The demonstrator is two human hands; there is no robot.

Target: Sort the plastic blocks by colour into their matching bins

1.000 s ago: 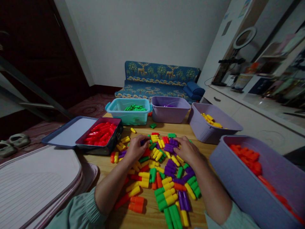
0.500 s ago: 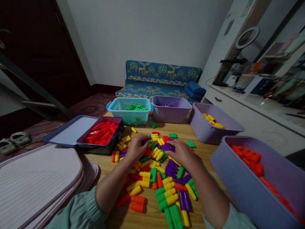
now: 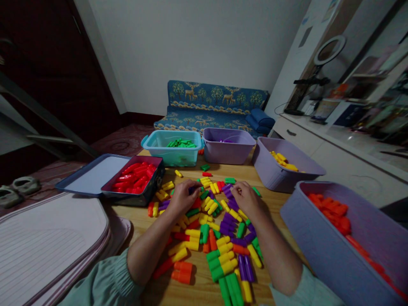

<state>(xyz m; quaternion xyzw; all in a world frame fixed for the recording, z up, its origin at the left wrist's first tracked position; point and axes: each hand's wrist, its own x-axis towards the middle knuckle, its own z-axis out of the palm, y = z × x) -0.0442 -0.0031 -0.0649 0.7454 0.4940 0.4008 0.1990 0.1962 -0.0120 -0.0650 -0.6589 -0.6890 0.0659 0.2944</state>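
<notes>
Toy building pieces shaped like joined tubes lie in a loose heap on the wooden table. My left hand is at the heap's far left, fingers closed around a purple block that shows only in part. On the opposite side my right hand pinches the edge of another purple block, which still lies among the others. Yellow blocks lie between the two hands. Closer to me are a green-and-yellow group and an orange block.
Around the heap stand a case of red pieces, a turquoise bin of green ones, a purple bin, a bin with yellow pieces and a large bin with orange-red pieces. A patterned sofa is behind.
My right hand has shifted slightly right and turned, uncovering more of the purple block and nearby yellow ones. A small red piece now lies apart from the yellow ones. My left hand stays put.
</notes>
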